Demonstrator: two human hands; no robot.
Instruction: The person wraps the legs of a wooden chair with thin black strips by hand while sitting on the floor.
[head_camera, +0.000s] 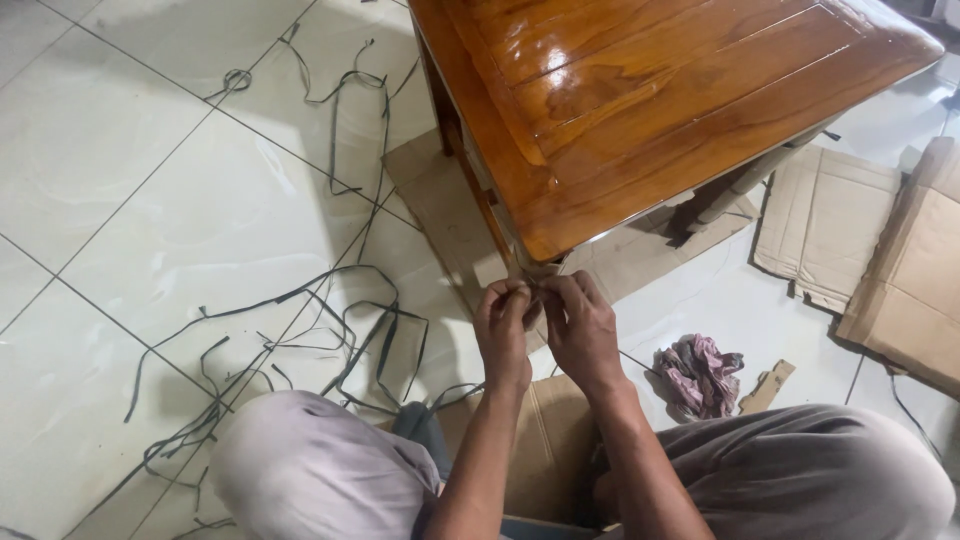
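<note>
At the centre of the frame, the left hand (503, 325) and the right hand (580, 325) are meeting just below the near corner of a glossy wooden table (640, 110). Both are pinching, fingertips together, a small pale scrap of wrapping (527, 283) that is clinging to the corner; what the scrap is made of cannot be told. The person is squatting close, knees spread at the bottom of the frame, which is bringing both hands level with the corner. Flattened cardboard (450, 200) is lying under the table, apparently shielding the legs from the tiled floor (120, 180). Dark strapping bands (330, 330) are trailing loose across the left half of the frame. Lower right, a crumpled pinkish rag (700, 372) is resting on the floor, with further cardboard sheets (860, 240) spreading along the right edge.
</note>
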